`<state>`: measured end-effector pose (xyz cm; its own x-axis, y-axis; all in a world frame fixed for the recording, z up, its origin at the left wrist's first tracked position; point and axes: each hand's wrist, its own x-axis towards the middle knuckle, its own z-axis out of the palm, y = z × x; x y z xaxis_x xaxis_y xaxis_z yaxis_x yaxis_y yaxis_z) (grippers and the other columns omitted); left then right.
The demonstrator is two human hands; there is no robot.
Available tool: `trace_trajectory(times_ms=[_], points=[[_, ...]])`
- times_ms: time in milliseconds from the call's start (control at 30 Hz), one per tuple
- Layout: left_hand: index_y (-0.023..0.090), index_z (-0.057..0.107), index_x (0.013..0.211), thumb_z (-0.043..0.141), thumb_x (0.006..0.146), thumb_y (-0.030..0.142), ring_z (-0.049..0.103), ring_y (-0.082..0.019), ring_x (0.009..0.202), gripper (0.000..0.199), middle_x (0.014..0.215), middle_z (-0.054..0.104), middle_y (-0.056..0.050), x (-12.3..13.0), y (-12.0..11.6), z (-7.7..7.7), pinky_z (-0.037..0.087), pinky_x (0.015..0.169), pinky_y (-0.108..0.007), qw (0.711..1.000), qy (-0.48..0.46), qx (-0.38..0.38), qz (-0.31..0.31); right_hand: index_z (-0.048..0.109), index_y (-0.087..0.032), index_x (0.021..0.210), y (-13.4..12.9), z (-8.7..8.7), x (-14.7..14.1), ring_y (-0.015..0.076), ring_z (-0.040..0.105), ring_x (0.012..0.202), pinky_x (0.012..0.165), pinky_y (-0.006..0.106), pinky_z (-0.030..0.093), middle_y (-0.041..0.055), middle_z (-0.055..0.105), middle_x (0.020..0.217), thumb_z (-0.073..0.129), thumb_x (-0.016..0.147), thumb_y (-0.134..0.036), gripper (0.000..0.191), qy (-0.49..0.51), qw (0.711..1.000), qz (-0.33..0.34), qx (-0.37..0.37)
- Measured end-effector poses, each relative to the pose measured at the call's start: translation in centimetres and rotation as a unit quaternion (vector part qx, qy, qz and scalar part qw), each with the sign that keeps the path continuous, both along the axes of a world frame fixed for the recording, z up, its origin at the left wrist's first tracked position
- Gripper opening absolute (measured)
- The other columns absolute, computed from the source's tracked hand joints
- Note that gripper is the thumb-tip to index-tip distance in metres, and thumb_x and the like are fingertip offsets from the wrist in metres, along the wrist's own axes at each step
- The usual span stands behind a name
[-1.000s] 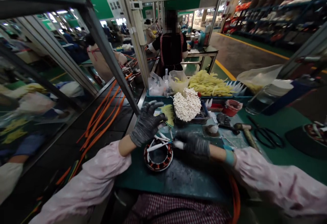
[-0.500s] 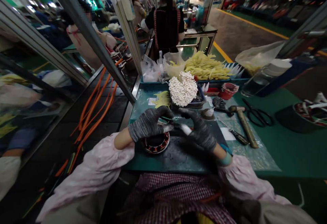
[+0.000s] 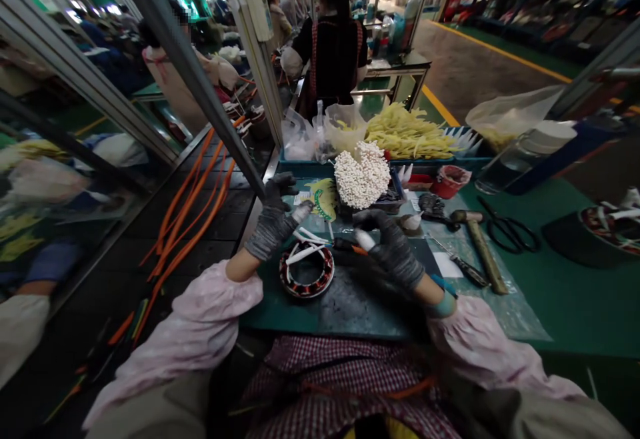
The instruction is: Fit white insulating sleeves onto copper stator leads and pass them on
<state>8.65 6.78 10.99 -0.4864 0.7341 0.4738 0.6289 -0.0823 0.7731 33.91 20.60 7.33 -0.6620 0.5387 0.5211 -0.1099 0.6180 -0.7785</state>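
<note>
My left hand (image 3: 273, 220), in a grey glove with a white-wrapped thumb, hangs open left of a ring-shaped motor stator (image 3: 307, 287). White sleeved leads (image 3: 306, 252) rise over the stator's far edge and run right. My right hand (image 3: 393, 247), also gloved, curls thumb towards forefinger around a dark cable with an orange part (image 3: 358, 250); the fingers partly hide the grip. Beyond the stator, a green curved strip (image 3: 325, 205) lies on yellow-green pieces (image 3: 314, 193). A dark mat (image 3: 360, 302) lies under my right hand.
White beads or caps (image 3: 361, 179) are heaped behind my hands, before yellow sleeves (image 3: 410, 133) in a blue tray. On the right lie a hammer (image 3: 481, 249), a screwdriver (image 3: 464, 267) and scissors (image 3: 510, 229). A metal post (image 3: 200, 85) stands left; a co-worker (image 3: 335, 45) is ahead.
My left hand has moved left and up from over the stator, its fingers spreading, uncovering the white leads and green strip. My right hand stays nearly in place.
</note>
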Motion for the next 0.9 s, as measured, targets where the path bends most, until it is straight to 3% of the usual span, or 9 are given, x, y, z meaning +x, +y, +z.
trace_trajectory(times_ms=[67, 200, 367, 500, 567, 700, 800, 900], points=[[0.021, 0.060, 0.131, 0.078, 0.092, 0.063, 0.073, -0.029, 0.114, 0.060, 0.130, 0.071, -0.014, -1.1, -0.3, -0.7, 0.064, 0.105, -0.050, 0.997, 0.019, -0.060, 0.044, 0.073, -0.027, 0.124, 0.9, 0.3, -0.5, 0.0253, 0.077, 0.105, 0.099, 0.045, 0.066, 0.0074, 0.082, 0.116, 0.069, 0.107, -0.046, 0.026, -0.011, 1.000, -0.008, -0.010], [0.019, 0.076, 0.111, 0.080, 0.088, 0.064, 0.078, -0.032, 0.104, 0.051, 0.110, 0.082, -0.010, -0.9, 0.3, -0.4, 0.066, 0.099, -0.050, 0.971, 0.042, -0.228, -0.056, 0.075, -0.023, 0.124, 2.0, 1.6, -3.7, 0.0315, 0.076, 0.118, 0.114, 0.053, 0.060, 0.0126, 0.081, 0.126, 0.070, 0.104, -0.059, 0.041, -0.071, 0.996, 0.032, -0.052], [0.023, 0.084, 0.112, 0.081, 0.094, 0.043, 0.079, -0.032, 0.116, 0.027, 0.118, 0.086, -0.008, 1.2, 1.6, 1.6, 0.058, 0.115, -0.051, 0.967, 0.085, -0.216, -0.102, 0.082, -0.023, 0.115, 2.5, 4.4, -6.4, 0.0294, 0.077, 0.110, 0.108, 0.049, 0.062, 0.0091, 0.083, 0.115, 0.069, 0.103, -0.062, 0.042, -0.104, 0.984, 0.109, -0.098], [0.026, 0.085, 0.114, 0.087, 0.093, 0.039, 0.077, -0.035, 0.121, 0.025, 0.119, 0.086, -0.008, 2.9, 2.2, 2.9, 0.046, 0.127, -0.063, 0.959, 0.206, -0.160, -0.108, 0.084, -0.023, 0.104, 2.9, 6.0, -4.6, 0.0260, 0.075, 0.101, 0.099, 0.044, 0.064, 0.0047, 0.083, 0.103, 0.083, 0.092, -0.067, 0.046, -0.099, 0.971, 0.139, -0.169], [0.024, 0.083, 0.115, 0.086, 0.095, 0.038, 0.078, -0.033, 0.118, 0.025, 0.116, 0.086, -0.008, 3.6, 2.6, 2.5, 0.048, 0.126, -0.062, 0.959, 0.203, -0.142, -0.139, 0.086, -0.022, 0.104, 3.0, 5.9, -2.8, 0.0268, 0.076, 0.105, 0.103, 0.045, 0.063, 0.0048, 0.085, 0.105, 0.090, 0.085, -0.066, 0.048, -0.088, 0.960, 0.140, -0.225], [0.020, 0.077, 0.127, 0.080, 0.099, 0.034, 0.081, -0.027, 0.109, 0.031, 0.118, 0.085, -0.010, 4.5, 3.8, 0.9, 0.063, 0.110, -0.047, 0.950, 0.060, -0.147, -0.268, 0.087, -0.025, 0.114, 2.8, 4.0, 0.5, 0.0293, 0.079, 0.116, 0.112, 0.049, 0.063, 0.0077, 0.087, 0.120, 0.092, 0.082, -0.071, 0.056, -0.064, 0.922, 0.153, -0.349], [0.022, 0.076, 0.138, 0.076, 0.102, 0.037, 0.080, -0.028, 0.121, 0.039, 0.134, 0.083, -0.012, 4.2, 4.8, 0.5, 0.066, 0.108, -0.043, 0.926, 0.006, -0.153, -0.344, 0.086, -0.027, 0.124, 2.9, 2.7, 1.8, 0.0285, 0.078, 0.124, 0.116, 0.050, 0.063, 0.0080, 0.085, 0.131, 0.090, 0.086, -0.073, 0.059, -0.071, 0.931, 0.135, -0.332], [0.021, 0.081, 0.128, 0.074, 0.103, 0.041, 0.080, -0.028, 0.122, 0.033, 0.132, 0.084, -0.013, 3.4, 5.4, 0.9, 0.066, 0.108, -0.045, 0.895, -0.055, -0.173, -0.408, 0.087, -0.027, 0.118, 3.5, 2.2, 2.1, 0.0281, 0.079, 0.120, 0.112, 0.049, 0.065, 0.0079, 0.086, 0.127, 0.083, 0.090, -0.079, 0.059, -0.082, 0.952, 0.135, -0.260]])
